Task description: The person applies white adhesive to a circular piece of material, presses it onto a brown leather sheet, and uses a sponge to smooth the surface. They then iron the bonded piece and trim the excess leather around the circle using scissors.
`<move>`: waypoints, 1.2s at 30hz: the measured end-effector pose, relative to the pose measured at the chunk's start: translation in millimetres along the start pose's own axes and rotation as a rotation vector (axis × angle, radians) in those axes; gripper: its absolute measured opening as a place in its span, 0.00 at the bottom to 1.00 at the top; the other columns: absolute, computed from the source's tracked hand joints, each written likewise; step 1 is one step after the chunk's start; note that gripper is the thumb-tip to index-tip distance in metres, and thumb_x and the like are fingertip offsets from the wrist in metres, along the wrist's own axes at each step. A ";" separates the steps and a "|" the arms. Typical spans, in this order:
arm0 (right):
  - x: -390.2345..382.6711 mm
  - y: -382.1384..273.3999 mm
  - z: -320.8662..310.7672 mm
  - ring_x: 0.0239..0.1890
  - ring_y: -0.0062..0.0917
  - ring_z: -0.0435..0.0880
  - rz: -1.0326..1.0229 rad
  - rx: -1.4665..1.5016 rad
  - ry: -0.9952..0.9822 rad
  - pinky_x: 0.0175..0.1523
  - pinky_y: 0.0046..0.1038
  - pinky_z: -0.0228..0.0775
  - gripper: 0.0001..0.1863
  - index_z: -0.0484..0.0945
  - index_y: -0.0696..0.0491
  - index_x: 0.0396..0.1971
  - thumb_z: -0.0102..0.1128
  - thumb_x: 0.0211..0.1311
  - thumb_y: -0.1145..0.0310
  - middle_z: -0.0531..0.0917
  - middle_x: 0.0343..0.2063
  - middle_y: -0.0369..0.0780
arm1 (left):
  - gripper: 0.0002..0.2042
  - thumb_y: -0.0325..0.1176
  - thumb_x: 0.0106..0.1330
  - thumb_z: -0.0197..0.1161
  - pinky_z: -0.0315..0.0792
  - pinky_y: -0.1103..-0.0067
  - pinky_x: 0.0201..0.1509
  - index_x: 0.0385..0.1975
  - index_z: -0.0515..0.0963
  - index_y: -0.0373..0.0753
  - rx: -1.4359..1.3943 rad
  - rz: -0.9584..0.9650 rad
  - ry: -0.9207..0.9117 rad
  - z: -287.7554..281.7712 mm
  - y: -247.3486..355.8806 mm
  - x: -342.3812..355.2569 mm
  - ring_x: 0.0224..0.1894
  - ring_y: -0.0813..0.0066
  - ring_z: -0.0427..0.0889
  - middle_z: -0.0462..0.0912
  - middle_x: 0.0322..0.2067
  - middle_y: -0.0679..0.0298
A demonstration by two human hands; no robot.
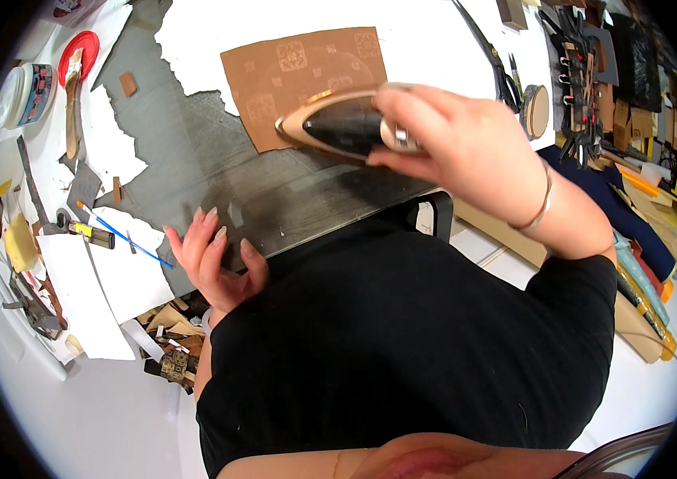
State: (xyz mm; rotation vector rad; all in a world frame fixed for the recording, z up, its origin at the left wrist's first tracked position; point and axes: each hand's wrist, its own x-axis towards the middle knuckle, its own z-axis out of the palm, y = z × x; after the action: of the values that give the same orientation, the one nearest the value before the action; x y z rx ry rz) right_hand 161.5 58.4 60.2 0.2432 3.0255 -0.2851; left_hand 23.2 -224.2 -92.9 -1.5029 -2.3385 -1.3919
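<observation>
My right hand (458, 136) is closed around the handle of a tan and black iron (342, 126), its pointed tip aimed left. The iron overlaps the lower part of a brown patterned sheet (306, 68), which could be leather or fabric. Whether the soleplate presses on the sheet cannot be made out. Beneath lies a dark grey work surface (174, 152). My left hand (218, 267) hovers by the near edge of that surface, palm turned up and fingers apart, holding nothing. A thin blue-handled brush (131, 238) lies just left of it.
Torn white paper (202, 36) covers the far table. At left are a wide paintbrush (73, 104) on a red lid (87, 49), a tub (25, 96) and a black lighter-like object (92, 234). Black-handled tools (578, 88) hang at right, above rolled materials (646, 303). Scraps (174, 343) fill a bin below.
</observation>
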 end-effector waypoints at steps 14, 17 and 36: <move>30.1 -21.8 3.5 0.30 0.36 0.88 -0.027 0.008 -0.021 0.34 0.34 0.81 0.18 0.73 0.50 0.46 0.68 0.64 0.57 0.84 0.33 0.42 | 0.25 0.17 0.55 0.59 0.51 0.44 0.77 0.55 0.67 0.40 -0.017 -0.009 0.070 1.4 -0.9 -0.5 0.63 0.49 0.78 0.78 0.57 0.52; 36.2 -23.3 1.9 0.30 0.36 0.88 -0.072 -0.038 -0.058 0.32 0.32 0.81 0.19 0.72 0.50 0.47 0.68 0.65 0.57 0.83 0.33 0.41 | 0.25 0.17 0.55 0.59 0.51 0.45 0.78 0.55 0.68 0.40 -0.016 0.002 0.089 4.2 -0.7 -2.3 0.63 0.49 0.78 0.78 0.57 0.52; 78.1 -4.9 5.2 0.32 0.41 0.86 -0.036 -0.048 0.168 0.35 0.39 0.77 0.19 0.75 0.48 0.42 0.70 0.61 0.54 0.84 0.29 0.41 | 0.23 0.17 0.58 0.58 0.49 0.46 0.79 0.55 0.67 0.37 -0.005 0.007 0.061 0.3 -0.2 -1.8 0.63 0.48 0.77 0.76 0.58 0.47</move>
State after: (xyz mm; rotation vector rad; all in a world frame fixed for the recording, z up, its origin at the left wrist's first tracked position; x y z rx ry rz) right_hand 84.3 64.3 47.6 0.2202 3.2004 -0.2040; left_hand 24.0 -225.2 -94.0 -1.4469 -2.2944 -1.4214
